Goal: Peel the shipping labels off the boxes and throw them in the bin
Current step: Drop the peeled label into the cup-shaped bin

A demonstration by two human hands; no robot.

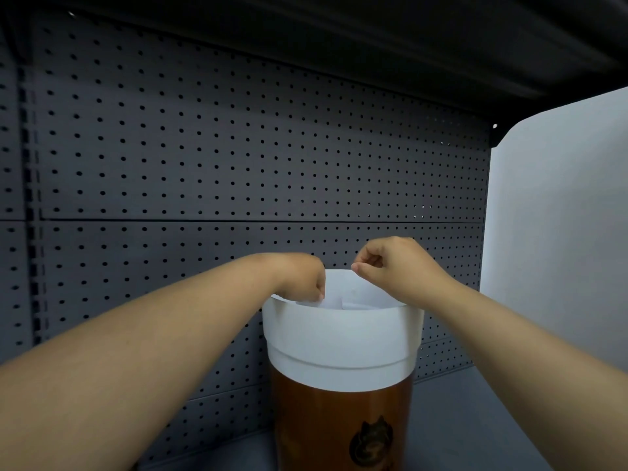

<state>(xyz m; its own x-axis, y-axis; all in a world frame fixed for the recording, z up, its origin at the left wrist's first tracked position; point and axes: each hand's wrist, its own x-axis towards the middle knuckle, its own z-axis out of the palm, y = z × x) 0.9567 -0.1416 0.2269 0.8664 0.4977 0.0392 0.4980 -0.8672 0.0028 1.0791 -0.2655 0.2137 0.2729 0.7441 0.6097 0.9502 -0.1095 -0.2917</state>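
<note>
Head cam: bin point(341, 338) at 6 o'clock, white rim, brown body. L hand point(300, 278) fingers curled down inside rim, touching white label point(331, 302); grip unclear. R hand point(396, 266) at 1 o'clock, thumb-index pinched, nothing visible between.

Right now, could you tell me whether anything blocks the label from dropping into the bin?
Nothing visible does. The left hand holds the label already inside the open bin; the right hand hovers above the rim.

bin point(341, 348) stands before the pegboard point(221, 158); panel point(557, 215) to its right; paper point(331, 303) inside.
</note>
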